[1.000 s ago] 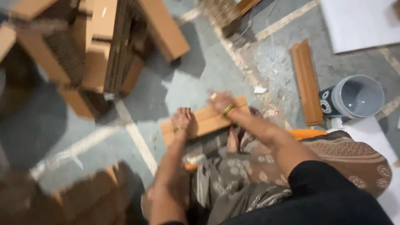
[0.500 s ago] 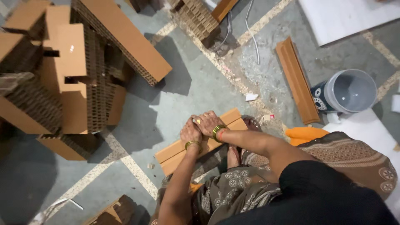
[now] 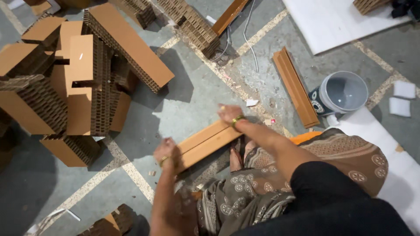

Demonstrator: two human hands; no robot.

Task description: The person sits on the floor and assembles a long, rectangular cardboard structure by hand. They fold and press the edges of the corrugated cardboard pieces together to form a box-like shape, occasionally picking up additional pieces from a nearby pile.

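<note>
**Cardboard strip held at both ends over a concrete floor**

Item 1. Long brown cardboard strip (image 3: 205, 142), honeycomb-type board, lying slantwise low over the floor (image 3: 192, 96), in front of the person's knees. Lower-left end toward the near edge of the floor, upper-right end farther out.

Item 2. Left hand (image 3: 167, 154), fingers closed round the lower-left end of the strip; ring visible on one finger.

Item 3. Right hand (image 3: 229, 114), set on the upper-right end of the strip, fingers curled over its far edge; gold bangle at the wrist. Somewhat blurred, so how tightly it clasps cannot be told.

Item 4. Stack of honeycomb cardboard blocks (image 3: 83, 83), piled unevenly at the left side of the floor, well apart from the strip.

Item 5. Second brown strip (image 3: 295, 87), lying flat on the floor to the right, beyond the right hand, apart from it.

Item 6. Grey plastic bucket (image 3: 343, 92), on its side just beside the second strip, mouth facing up toward the camera.

Item 7. White sheet (image 3: 332, 22), at the far right corner of the floor.

Item 8. Patterned brown garment (image 3: 345, 153) over the person's lap, near edge.
</note>
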